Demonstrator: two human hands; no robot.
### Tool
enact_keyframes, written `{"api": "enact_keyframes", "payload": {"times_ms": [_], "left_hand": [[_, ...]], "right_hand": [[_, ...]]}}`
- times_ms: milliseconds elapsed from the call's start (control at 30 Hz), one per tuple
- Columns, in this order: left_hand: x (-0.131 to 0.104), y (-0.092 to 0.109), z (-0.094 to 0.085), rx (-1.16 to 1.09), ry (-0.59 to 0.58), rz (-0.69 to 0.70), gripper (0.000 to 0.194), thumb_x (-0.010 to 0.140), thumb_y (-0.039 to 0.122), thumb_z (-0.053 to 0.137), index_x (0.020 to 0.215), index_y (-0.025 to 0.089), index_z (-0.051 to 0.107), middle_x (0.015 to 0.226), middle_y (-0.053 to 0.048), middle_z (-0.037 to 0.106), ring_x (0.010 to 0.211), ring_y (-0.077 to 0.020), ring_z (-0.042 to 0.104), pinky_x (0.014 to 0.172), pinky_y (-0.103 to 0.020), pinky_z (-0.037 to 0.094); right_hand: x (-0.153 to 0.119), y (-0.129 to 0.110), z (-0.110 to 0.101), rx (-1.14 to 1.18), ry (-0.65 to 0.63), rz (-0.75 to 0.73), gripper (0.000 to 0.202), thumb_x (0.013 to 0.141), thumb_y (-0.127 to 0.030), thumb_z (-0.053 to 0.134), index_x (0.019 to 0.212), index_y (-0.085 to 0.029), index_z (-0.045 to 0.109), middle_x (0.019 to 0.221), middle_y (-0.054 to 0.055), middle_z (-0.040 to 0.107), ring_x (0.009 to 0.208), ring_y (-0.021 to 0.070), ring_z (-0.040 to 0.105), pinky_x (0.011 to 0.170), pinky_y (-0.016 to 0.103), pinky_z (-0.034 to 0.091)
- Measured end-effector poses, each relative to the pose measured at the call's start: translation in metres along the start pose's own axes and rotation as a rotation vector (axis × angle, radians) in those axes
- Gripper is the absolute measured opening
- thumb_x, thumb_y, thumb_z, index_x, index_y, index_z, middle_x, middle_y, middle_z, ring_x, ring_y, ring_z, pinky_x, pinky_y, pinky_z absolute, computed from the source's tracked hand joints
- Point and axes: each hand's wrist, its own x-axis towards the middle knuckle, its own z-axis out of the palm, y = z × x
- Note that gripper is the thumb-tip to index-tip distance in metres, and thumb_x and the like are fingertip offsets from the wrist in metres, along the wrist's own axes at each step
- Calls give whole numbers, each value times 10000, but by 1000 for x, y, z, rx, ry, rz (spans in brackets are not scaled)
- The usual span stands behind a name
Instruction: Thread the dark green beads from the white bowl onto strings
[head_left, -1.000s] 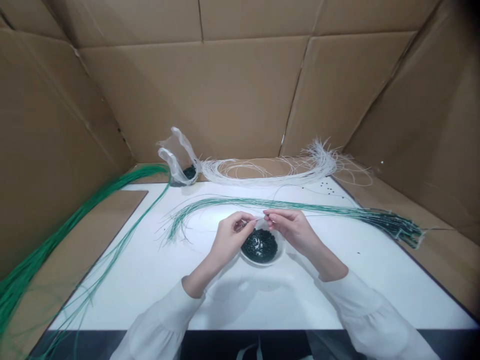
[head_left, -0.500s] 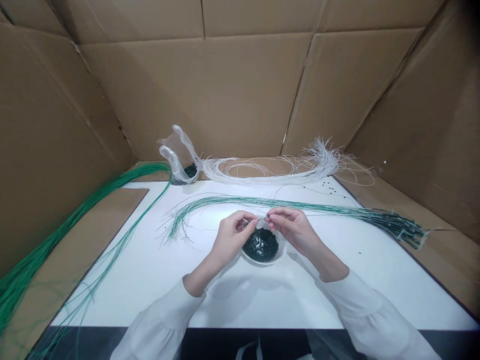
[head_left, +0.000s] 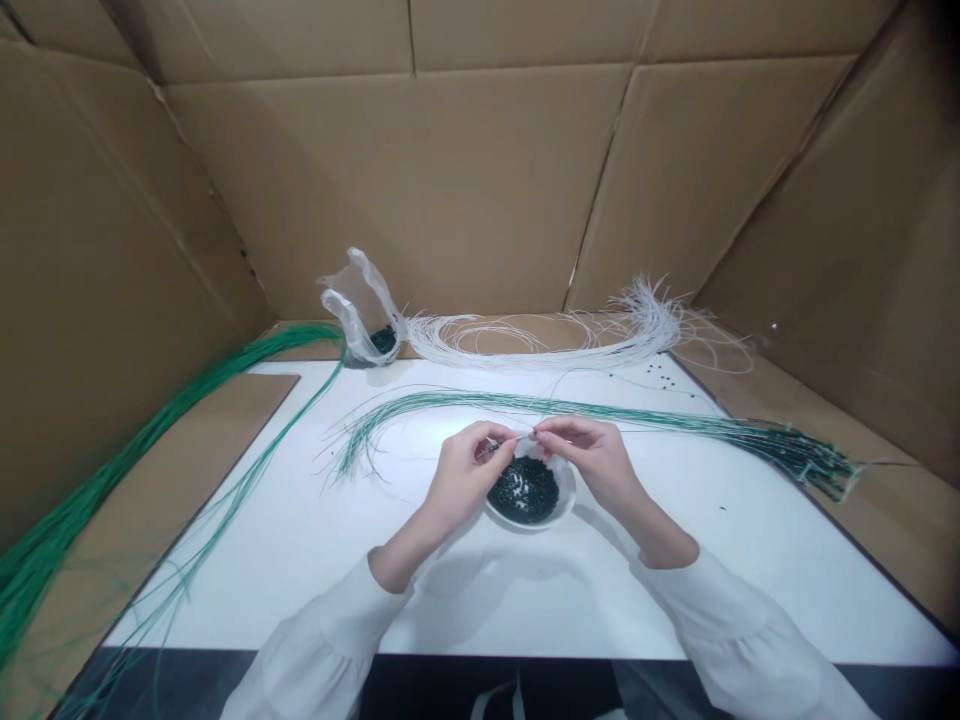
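Note:
Just over the far rim of a white bowl (head_left: 568, 500), my two hands meet fingertip to fingertip. Small dark green beads (head_left: 523, 490) fill much of the bowl. My left hand (head_left: 469, 470) is closed in a pinch on a thin strand (head_left: 524, 437), with dark bits along it near the palm. The strand's other end runs to my right hand (head_left: 592, 455), whose thumb and forefinger pinch a tiny dark bead on it. Behind the hands lies a bundle of green strands (head_left: 480, 400), its right end thick with dark beads (head_left: 799, 455).
At the back stands an open plastic bag (head_left: 360, 320) holding dark beads. A coil of white strands (head_left: 525, 358) lies beside it. Long green strands (head_left: 150, 435) hang along the left side. Loose beads (head_left: 661, 377) dot the white table (head_left: 300, 560). Cardboard walls (head_left: 450, 190) surround it.
My right fingertips have shifted very slightly at the strand. My left hand keeps its pinch, and the view has moved a touch.

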Motion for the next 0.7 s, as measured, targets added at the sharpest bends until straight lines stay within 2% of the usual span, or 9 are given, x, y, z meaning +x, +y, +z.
{"api": "enact_keyframes", "payload": {"times_ms": [200, 333, 467, 700], "left_hand": [[0, 1, 1, 36, 7, 9, 152, 788, 262, 515, 790, 149, 617, 787, -18, 617, 647, -97, 483, 601, -199, 363], [0, -1, 2, 57, -1, 23, 155, 790, 264, 511, 796, 154, 620, 778, -15, 615, 629, -94, 477, 588, -200, 361], [-1, -2, 2, 61, -7, 38, 157, 792, 263, 511, 799, 158, 627, 780, -13, 620, 626, -92, 483, 585, -197, 364], [-1, 1, 1, 63, -10, 55, 175, 794, 270, 505, 803, 159, 641, 789, -23, 631, 631, -100, 499, 583, -204, 373]], "right_hand": [[-5, 0, 4, -145, 41, -97, 201, 676, -313, 682, 814, -169, 658, 779, 47, 650, 636, 142, 597, 543, 237, 504], [-6, 0, 4, -209, 7, -131, 254, 694, -317, 666, 900, -171, 635, 804, 57, 654, 720, 172, 621, 582, 254, 518], [-5, 0, 3, -226, -11, -138, 240, 697, -316, 664, 882, -167, 637, 808, 59, 653, 729, 174, 626, 607, 260, 519], [-5, 0, 4, -207, 17, -110, 225, 673, -341, 681, 821, -173, 653, 820, 53, 651, 715, 177, 622, 548, 249, 515]]}}
